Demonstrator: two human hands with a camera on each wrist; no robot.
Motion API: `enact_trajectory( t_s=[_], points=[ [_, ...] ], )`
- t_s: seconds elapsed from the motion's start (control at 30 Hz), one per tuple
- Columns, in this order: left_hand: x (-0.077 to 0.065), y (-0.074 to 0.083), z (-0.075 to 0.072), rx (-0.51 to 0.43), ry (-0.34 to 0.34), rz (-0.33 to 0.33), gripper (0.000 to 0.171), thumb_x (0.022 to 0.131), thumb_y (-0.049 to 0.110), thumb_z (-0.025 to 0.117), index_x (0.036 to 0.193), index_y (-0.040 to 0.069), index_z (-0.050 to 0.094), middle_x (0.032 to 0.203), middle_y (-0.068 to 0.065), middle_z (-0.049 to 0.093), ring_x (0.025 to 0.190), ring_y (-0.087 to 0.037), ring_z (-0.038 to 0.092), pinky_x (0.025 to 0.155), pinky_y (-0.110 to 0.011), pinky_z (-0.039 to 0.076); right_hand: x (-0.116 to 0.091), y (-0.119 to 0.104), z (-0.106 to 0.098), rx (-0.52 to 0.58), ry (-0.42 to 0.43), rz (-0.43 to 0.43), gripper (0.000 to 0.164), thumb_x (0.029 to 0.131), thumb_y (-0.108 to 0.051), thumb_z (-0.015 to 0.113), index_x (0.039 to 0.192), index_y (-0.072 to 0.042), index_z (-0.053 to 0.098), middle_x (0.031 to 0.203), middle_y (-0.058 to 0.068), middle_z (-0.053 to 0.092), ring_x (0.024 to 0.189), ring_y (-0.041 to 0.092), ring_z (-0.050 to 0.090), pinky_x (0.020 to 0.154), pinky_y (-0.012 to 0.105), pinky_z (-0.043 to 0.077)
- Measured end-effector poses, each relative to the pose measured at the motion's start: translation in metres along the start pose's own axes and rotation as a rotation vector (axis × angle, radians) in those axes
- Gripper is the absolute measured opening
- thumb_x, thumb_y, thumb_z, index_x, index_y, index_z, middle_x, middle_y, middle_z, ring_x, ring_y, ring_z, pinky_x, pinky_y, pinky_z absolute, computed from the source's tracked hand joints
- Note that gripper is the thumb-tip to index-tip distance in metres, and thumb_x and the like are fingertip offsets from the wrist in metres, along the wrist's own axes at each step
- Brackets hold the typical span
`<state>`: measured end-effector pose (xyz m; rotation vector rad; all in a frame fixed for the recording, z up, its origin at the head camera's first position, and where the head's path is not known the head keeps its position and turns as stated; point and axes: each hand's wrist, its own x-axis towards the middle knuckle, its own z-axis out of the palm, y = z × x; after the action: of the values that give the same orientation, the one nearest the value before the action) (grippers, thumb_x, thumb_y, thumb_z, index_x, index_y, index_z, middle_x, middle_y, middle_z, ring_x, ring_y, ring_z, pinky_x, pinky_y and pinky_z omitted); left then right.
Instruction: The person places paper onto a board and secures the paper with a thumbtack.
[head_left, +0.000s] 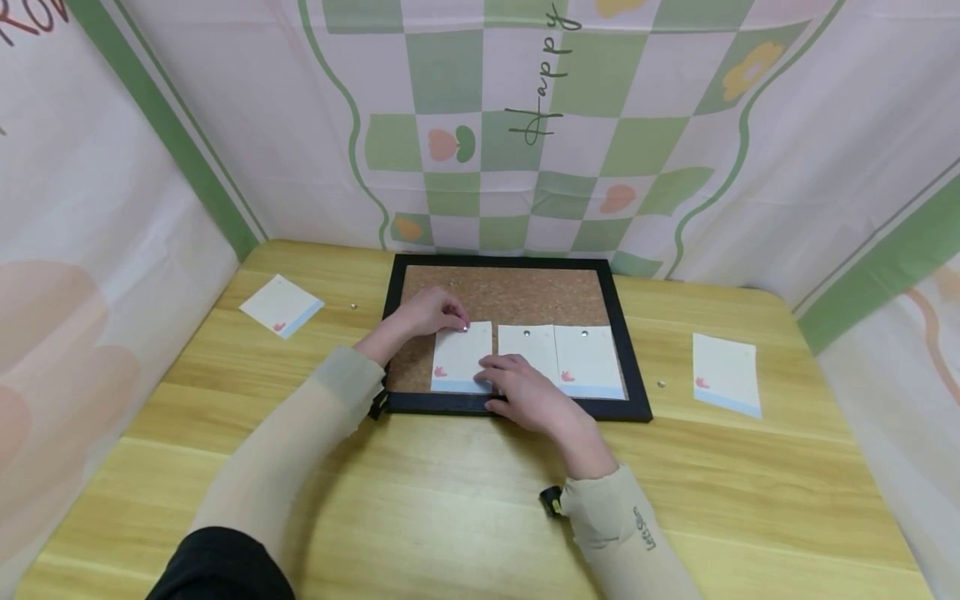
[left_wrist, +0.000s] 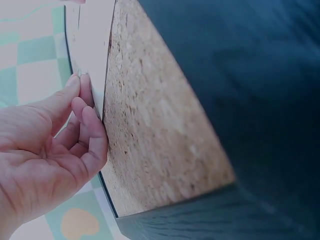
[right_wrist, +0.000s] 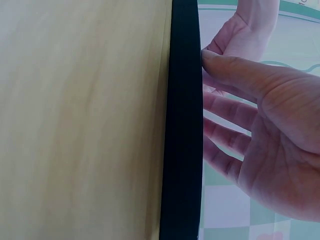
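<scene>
A black-framed corkboard (head_left: pixel 517 292) lies on the table, bearing a left paper card (head_left: pixel 459 354), a middle card (head_left: pixel 525 350) and a right card (head_left: pixel 591 358). Between thumb and forefinger my left hand (head_left: pixel 426 313) pinches a small silver thumbtack (head_left: pixel 466 328) at the left card's top edge. My right hand (head_left: pixel 531 393) touches that card's lower right corner with its fingertips, the fingers loosely bent. In the right wrist view the frame edge (right_wrist: pixel 182 125) hides those fingertips. Silver tacks sit at the tops of the middle card and the right card.
On the left of the wooden table (head_left: pixel 450 508) lie a loose card (head_left: pixel 279 302) and a silver tack (head_left: pixel 354 307). Another card (head_left: pixel 725 371) and tack (head_left: pixel 662 384) lie on the right. A patterned cloth (head_left: pixel 517 167) hangs behind the board.
</scene>
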<state>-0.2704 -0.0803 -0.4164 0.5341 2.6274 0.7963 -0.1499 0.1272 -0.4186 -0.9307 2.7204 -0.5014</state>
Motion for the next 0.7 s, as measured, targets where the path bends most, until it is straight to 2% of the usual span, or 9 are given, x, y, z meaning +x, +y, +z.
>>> enact_trajectory(
  t_s=[0.17,0.4,0.7],
  points=[
    [-0.0005,-0.0001,-0.0007,-0.006,-0.003,-0.012,0.014,0.096,0.023,0.067,0.103,0.016,0.077,0.107,-0.002,0.075,0.096,-0.017,0.062,0.089,-0.032,0.047,-0.0003,-0.0003,-0.0004,-0.004,0.000,0.002,0.037,0.095,-0.018,0.069,0.129,-0.004,0.064,0.146,0.016,0.053,0.137,0.036,0.047,0.115,0.048,0.040],
    [-0.0008,0.0014,-0.0015,-0.009,-0.021,-0.013,0.014,0.096,0.023,0.067,0.104,0.016,0.077,0.102,-0.003,0.075,0.086,-0.015,0.061,0.080,-0.028,0.047,-0.0006,-0.0005,-0.0008,-0.006,0.001,-0.001,0.037,0.095,-0.017,0.069,0.129,-0.004,0.064,0.146,0.016,0.054,0.136,0.036,0.048,0.114,0.048,0.040],
    [-0.0003,0.0027,-0.0010,-0.012,-0.013,-0.031,0.014,0.097,0.024,0.067,0.103,0.015,0.077,0.098,-0.003,0.074,0.080,-0.013,0.059,0.074,-0.025,0.045,0.0000,-0.0001,-0.0004,0.002,-0.004,0.004,0.037,0.095,-0.018,0.068,0.129,-0.004,0.064,0.147,0.016,0.053,0.138,0.036,0.047,0.115,0.048,0.039]
  ],
)
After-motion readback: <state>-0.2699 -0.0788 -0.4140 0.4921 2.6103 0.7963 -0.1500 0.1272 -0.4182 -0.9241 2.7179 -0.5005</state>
